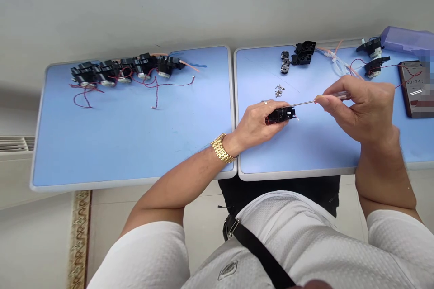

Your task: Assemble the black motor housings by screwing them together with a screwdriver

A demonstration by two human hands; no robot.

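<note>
My left hand [259, 121] is closed around a small black plastic motor assembly [280, 115] above the right-hand table, and a short wire end with a pale connector pokes out of it. Between the fingers of my right hand [359, 108] is a screwdriver [307, 102] with a clear handle. Its thin shaft points left, and the tip reaches the upper edge of the black assembly; exactly where it seats is too small to tell. Just beyond my left hand lies a small pile of screws [279, 91].
Several black motor assemblies [142, 66] with red wires line the back of the left table [135, 144]. Behind the screws stand round metal parts [285, 62] and black housings [304, 53]. Cable ties [339, 63], two more assemblies [373, 60], a phone [412, 90] and a purple case [407, 39] lie right.
</note>
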